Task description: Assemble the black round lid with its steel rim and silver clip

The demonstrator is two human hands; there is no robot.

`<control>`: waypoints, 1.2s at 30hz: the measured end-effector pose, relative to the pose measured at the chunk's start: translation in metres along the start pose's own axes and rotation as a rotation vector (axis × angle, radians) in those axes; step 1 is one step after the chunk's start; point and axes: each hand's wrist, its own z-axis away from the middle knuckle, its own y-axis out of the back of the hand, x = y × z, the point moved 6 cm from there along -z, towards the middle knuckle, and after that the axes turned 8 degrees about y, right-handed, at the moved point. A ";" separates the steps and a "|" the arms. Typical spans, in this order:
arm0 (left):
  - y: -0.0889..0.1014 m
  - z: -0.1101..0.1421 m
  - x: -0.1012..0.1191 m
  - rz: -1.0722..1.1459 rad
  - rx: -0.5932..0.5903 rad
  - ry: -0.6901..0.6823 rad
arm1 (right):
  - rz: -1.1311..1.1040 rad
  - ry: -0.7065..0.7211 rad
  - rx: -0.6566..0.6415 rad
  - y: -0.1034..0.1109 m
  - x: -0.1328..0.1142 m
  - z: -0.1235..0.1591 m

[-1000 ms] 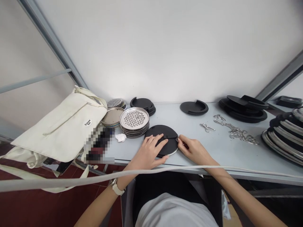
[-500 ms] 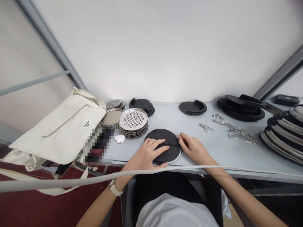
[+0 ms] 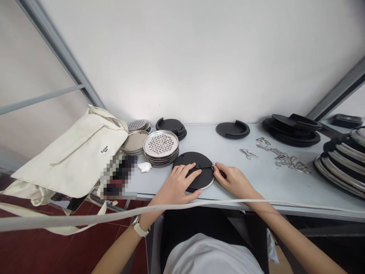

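A round black disc (image 3: pixel 196 179) lies on the table before me, with a white rim showing along its near right edge. A dark strap (image 3: pixel 203 166) runs across its top to the right side. My left hand (image 3: pixel 178 184) rests on the disc's left part, fingers spread and the thumb by the near edge. At the right edge, my right hand (image 3: pixel 228 177) pinches a small shiny metal clip (image 3: pixel 212 167) at the strap's end; most of the clip is hidden by the fingers. Loose metal clips (image 3: pixel 286 160) lie in a pile to the right, with another clip (image 3: pixel 248 153) nearer.
Stacked perforated metal discs (image 3: pixel 161 144) and plain metal discs (image 3: pixel 134 142) stand left. Black round holders (image 3: pixel 171 127) and another holder (image 3: pixel 233 129) sit by the wall. A tall disc stack (image 3: pixel 342 163) is far right. A cream bag (image 3: pixel 74 152) lies left. A white cable (image 3: pixel 114 215) crosses in front.
The black disc has shifted slightly left and away from me under my left hand. My right hand still pinches at its right edge, where more of the metal clip shows now.
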 end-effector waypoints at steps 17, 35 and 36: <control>0.000 0.003 0.005 0.009 -0.018 -0.101 | -0.118 -0.105 0.048 0.001 0.008 0.001; 0.000 0.002 0.004 0.026 -0.003 -0.085 | -0.053 -0.038 -0.018 -0.002 0.007 0.000; 0.000 0.002 0.004 0.027 -0.001 -0.085 | -0.051 -0.038 -0.020 -0.002 0.007 0.000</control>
